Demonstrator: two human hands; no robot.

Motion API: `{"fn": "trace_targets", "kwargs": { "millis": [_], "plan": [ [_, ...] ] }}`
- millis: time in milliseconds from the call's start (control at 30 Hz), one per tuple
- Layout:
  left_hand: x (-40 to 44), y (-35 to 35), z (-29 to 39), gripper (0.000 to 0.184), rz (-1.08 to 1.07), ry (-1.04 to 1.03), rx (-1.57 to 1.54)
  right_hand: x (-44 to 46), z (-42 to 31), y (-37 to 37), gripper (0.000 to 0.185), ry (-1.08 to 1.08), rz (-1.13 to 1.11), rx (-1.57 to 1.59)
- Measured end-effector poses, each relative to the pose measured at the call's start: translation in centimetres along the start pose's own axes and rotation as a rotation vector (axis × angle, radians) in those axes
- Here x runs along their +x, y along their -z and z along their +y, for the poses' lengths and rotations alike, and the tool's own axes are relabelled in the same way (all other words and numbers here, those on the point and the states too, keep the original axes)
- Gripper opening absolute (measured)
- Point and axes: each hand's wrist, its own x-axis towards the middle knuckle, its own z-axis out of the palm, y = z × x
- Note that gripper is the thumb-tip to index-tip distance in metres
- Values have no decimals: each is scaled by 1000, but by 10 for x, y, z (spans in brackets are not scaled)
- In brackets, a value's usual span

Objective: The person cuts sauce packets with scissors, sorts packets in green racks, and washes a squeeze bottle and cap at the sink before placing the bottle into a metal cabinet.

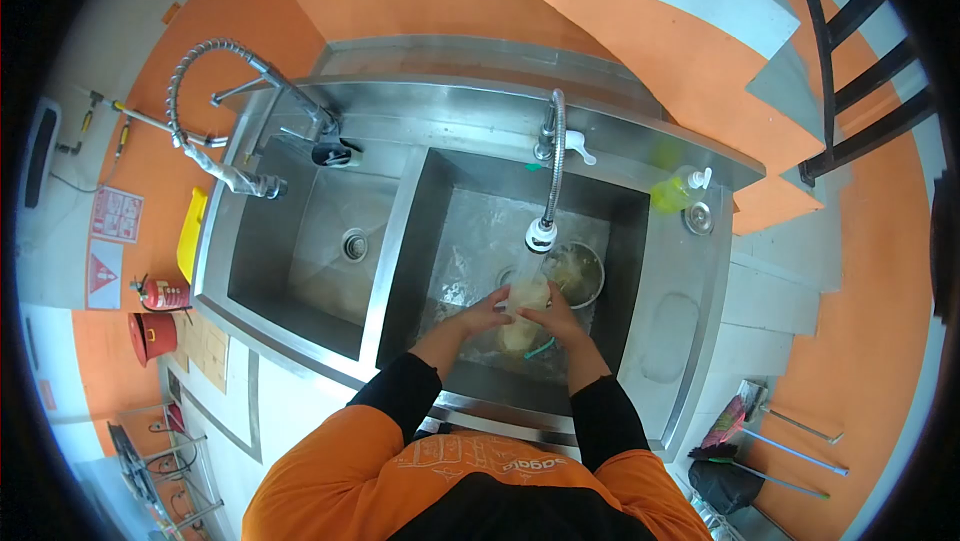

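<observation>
Both my hands are in the right basin [460, 241] of a steel sink, under the tap. My left hand [487, 310] grips the left side of a pale, yellowish, soft-looking object [528, 295], and my right hand [554, 317] holds its right side. I cannot make out its exact kind. Water from the white spray head [541, 234] runs down onto it. Just below my fingers is another pale part [516, 338], perhaps of the same object. A thin teal loop [541, 348] shows by my right wrist. Beside my right hand stands a round metal bowl [598, 286] with cloudy contents.
To the left is a second basin [335, 251] with a spring-hose faucet [250, 181]. On the right ledge stand a soap pump bottle [672, 191] and a round metal drain strainer [699, 218]. The sink's front rim [500, 413] lies close to my body.
</observation>
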Motion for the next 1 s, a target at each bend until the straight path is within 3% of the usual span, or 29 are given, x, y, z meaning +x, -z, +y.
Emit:
{"fn": "trace_targets", "kwargs": {
  "millis": [67, 167, 267, 400, 600, 700, 900, 1000],
  "plan": [
    [5, -3, -4, 86, 109, 0, -50, 20, 18, -6, 89, 222, 81, -70],
    [5, -8, 0, 81, 208, -48, -65, 21, -4, -15, 92, 318, 193, -249],
    [3, -12, 6, 80, 273, -61, -32, 22, -10, -23, 91, 297, 277, -208],
    [4, -16, 5, 79, 329, -98, 25, 28, -3, -27, 87, 452, 388, -209],
    [0, -21, 22, 72, 422, 144, 33, 18, -43, -22, 83, 516, 350, -218],
    [2, -30, 32, 64, 545, 226, -345, 22, -46, -21, 82, 505, 347, -207],
    [13, -25, 13, 59, 579, -92, -67, 34, -46, -14, 79, 476, 269, -170],
    [33, -15, -6, 57, 731, -149, 326, 36, -43, -1, 68, 316, 168, -61]
  ]
}}
